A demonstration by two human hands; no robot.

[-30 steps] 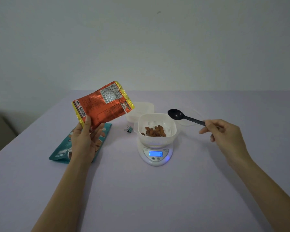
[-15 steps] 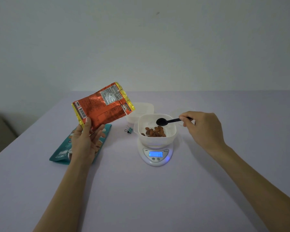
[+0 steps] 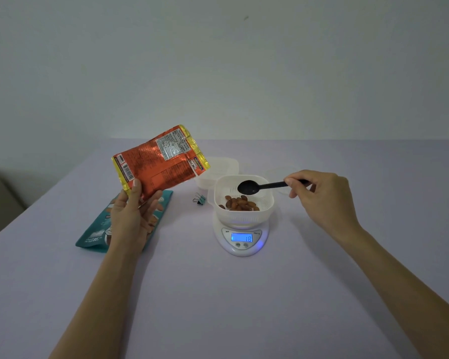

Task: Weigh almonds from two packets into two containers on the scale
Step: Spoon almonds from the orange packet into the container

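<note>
Our left hand (image 3: pixel 130 216) grips the orange packet (image 3: pixel 161 161), tilted toward upper right; our right hand (image 3: pixel 324 195) pinches the spoon (image 3: pixel 259 187) horizontally, bowl left, over the almonds (image 3: pixel 240 203).

The teal packet (image 3: pixel 99 229) is partly covered by the left hand (image 3: pixel 130 216). The second container (image 3: pixel 223 168) is largely screened by the orange packet (image 3: pixel 161 161) and the container on the scale (image 3: pixel 244 200). Packet print is too small to be read. Both forearms are cut off by the lower edge. The spoon handle end (image 3: pixel 302 181) is hidden within the right hand (image 3: pixel 322 198).
</note>
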